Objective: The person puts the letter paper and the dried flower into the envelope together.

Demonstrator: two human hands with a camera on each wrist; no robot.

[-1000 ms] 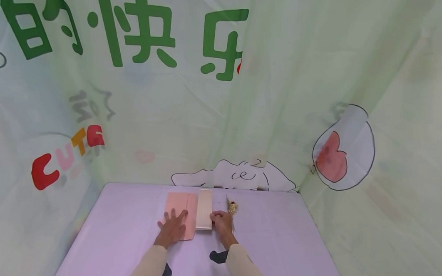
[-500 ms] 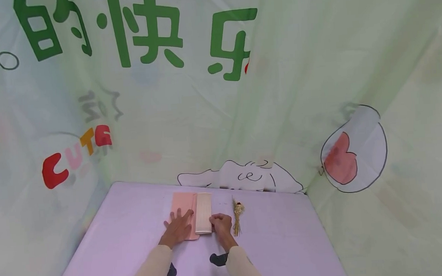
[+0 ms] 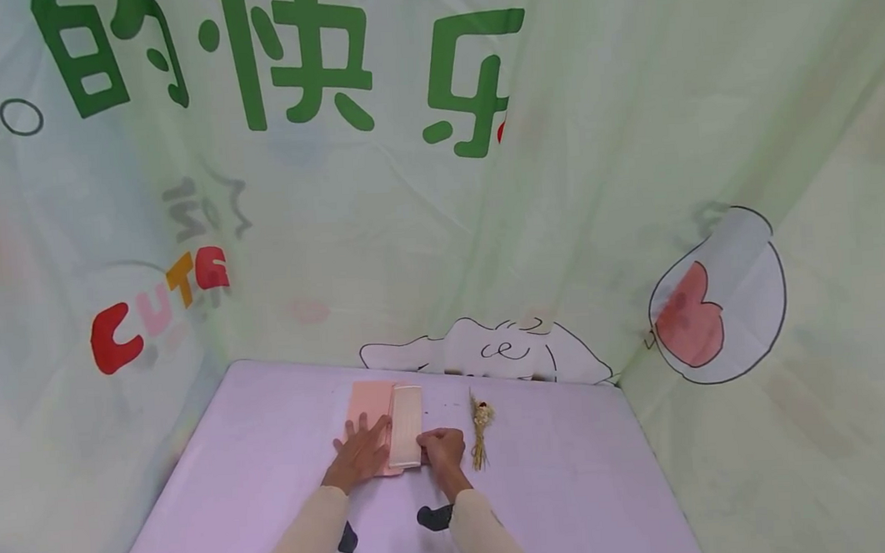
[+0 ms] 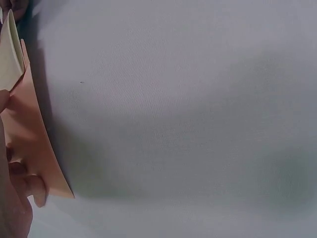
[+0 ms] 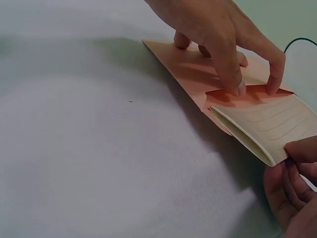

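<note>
Envelope [image 3: 369, 414] is lying under the left hand [image 3: 362, 456], fingers spread flat on it, while the right hand [image 3: 442, 448] is pinching the folded letter [image 3: 407, 429].

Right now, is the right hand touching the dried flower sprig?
No: in the head view the right hand pinches the near end of the folded cream paper, and the dried flower sprig lies apart on its right.

Soft, even, bright light; faint shadows; slight blur in wrist views.
</note>
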